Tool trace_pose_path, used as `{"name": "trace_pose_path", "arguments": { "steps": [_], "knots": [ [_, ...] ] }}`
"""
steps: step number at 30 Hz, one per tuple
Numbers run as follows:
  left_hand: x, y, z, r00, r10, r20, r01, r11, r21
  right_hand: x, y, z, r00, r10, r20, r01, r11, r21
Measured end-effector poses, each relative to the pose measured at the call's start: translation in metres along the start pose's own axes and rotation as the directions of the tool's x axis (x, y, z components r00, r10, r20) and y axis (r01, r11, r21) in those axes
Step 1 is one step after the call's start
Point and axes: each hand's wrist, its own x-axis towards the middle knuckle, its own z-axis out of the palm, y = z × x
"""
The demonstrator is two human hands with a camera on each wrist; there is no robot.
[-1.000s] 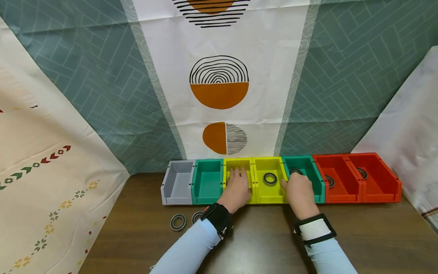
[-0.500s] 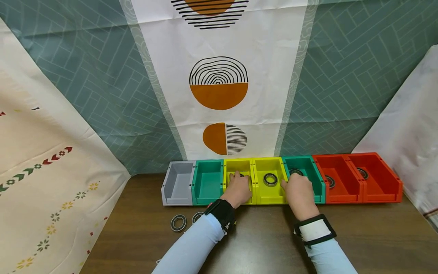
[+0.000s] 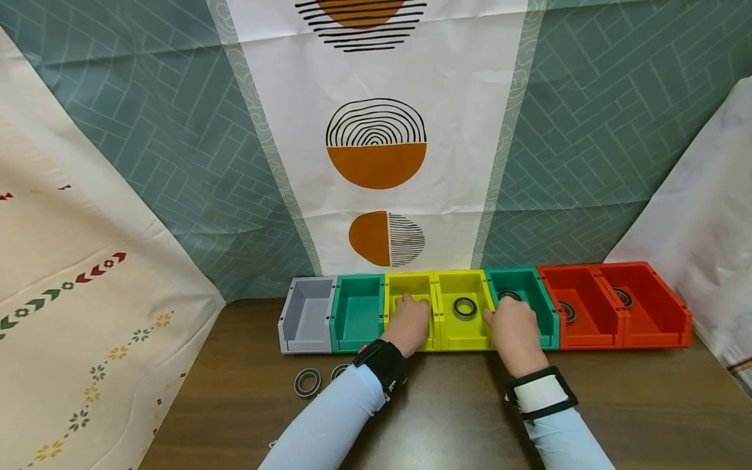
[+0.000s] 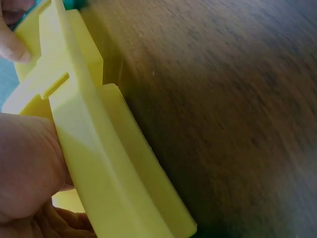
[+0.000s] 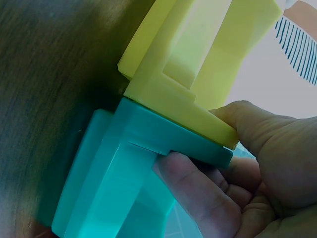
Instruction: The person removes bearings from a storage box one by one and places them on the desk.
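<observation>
My left hand (image 3: 408, 322) reaches into the left yellow bin (image 3: 411, 279), fingers bent downward. In the left wrist view, the bin's front wall (image 4: 94, 148) hides the fingertips, and I cannot tell whether they hold anything. My right hand (image 3: 517, 326) grips the adjoining side walls of the right yellow bin (image 3: 464, 341) and the green bin (image 3: 529, 281). In the right wrist view, the thumb (image 5: 242, 116) lies on the yellow side and a finger (image 5: 188, 183) on the green side. A bearing (image 3: 465, 308) lies flat in the right yellow bin; another bearing (image 3: 508, 295) shows behind my right hand.
Left of the yellow bins stand a second green bin (image 3: 357, 313) and a grey bin (image 3: 307, 316). Two red bins (image 3: 581, 287) at the right each contain a bearing. Two bearings (image 3: 307, 383) lie on the wooden table (image 3: 235, 405), one partly behind my left sleeve (image 3: 329, 418).
My left hand's fingers, outstretched in the left yellow bin a second ago, have bent down. A dark ring edge seen by them half a second ago is now hidden. My right hand stays put.
</observation>
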Motion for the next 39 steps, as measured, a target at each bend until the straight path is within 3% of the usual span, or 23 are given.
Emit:
{"name": "trace_pose_path", "arguments": {
  "steps": [6, 9, 20, 30, 39],
  "knots": [
    [-0.004, 0.0, 0.003, 0.997, 0.039, -0.061, -0.033, 0.995, 0.099, 0.0, 0.0, 0.0, 1.0, -0.003, -0.006, 0.003, 1.0, -0.002],
    [-0.009, -0.001, 0.002, 0.994, 0.057, -0.089, -0.047, 0.993, 0.105, 0.001, 0.0, -0.001, 1.0, 0.004, -0.004, -0.004, 1.0, 0.007],
    [-0.029, -0.009, -0.016, 0.977, 0.088, -0.195, -0.085, 0.996, 0.027, 0.001, -0.003, -0.003, 1.0, 0.001, 0.003, -0.001, 1.0, 0.018],
    [-0.047, -0.02, -0.03, 0.963, -0.001, -0.268, -0.042, 0.987, -0.156, 0.002, -0.001, -0.005, 1.0, -0.004, 0.01, 0.003, 1.0, 0.015],
    [-0.063, -0.035, -0.039, 0.952, -0.008, -0.306, -0.054, 0.98, -0.193, 0.0, -0.001, -0.002, 0.999, 0.017, 0.045, -0.018, 0.999, 0.027]
  ]
}}
